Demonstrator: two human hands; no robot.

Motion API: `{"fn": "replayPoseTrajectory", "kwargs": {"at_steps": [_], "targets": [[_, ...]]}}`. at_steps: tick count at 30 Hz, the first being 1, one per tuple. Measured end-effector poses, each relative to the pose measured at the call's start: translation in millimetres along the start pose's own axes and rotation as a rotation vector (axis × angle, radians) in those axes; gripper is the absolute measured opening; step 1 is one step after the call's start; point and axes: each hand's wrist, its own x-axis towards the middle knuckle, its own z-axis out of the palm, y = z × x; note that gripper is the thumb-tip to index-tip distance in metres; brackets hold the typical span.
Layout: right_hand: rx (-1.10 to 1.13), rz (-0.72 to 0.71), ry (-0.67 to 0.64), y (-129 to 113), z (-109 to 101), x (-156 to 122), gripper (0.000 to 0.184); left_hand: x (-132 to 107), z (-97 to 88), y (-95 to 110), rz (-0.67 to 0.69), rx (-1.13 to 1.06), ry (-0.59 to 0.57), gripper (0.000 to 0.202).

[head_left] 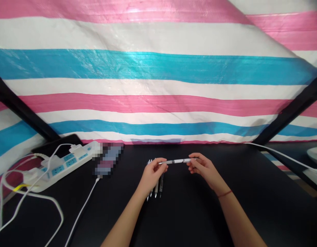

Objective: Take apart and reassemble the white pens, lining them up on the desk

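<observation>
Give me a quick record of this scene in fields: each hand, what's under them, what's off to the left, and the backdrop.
left hand: pinches one end of a pen
right hand: pinches the pen's other end
pen: level, lifted off the black table
under the left hand: row of pens lying on the table
left side: white power strip with white cables plugged in
backdrop: striped tarp

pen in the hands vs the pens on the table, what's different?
The held pen is lifted off the black table and lies crosswise, left hand gripping one end, right hand the other. The loose pens rest on the table, side by side, pointing away from the person, partly hidden behind the left hand. The held pen is one; the loose ones are a small group. All look slim and silver-white.
</observation>
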Motion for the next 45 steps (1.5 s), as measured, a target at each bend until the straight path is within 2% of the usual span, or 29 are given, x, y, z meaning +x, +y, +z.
{"fn": "replayPoseTrajectory", "kwargs": {"at_steps": [6,11,23,33,38,45], "targets": [[-0.002,-0.020,0.058,3.3,-5.4,3.2,0.039,-0.9,-0.8,5.2,-0.032,-0.025,0.026,0.038],[0.032,-0.020,0.051,-0.3,-10.4,2.9,0.032,-2.7,-1.1,12.2,-0.066,-0.057,0.025,0.043],[0.120,-0.033,0.122,-2.7,-22.7,4.0,0.019,-1.8,-2.0,12.5,-0.094,-0.071,0.029,0.046],[0.153,-0.031,0.203,-2.9,-27.1,7.1,0.024,-0.9,-3.3,10.3,-0.100,-0.054,0.021,0.047],[0.166,0.000,0.195,-3.5,-31.5,8.7,0.026,-0.8,-4.1,9.4,-0.098,-0.033,0.013,0.047],[0.191,-0.027,0.229,-5.0,-33.2,7.8,0.023,0.1,-5.6,8.0,-0.081,-0.019,0.004,0.045]]}}
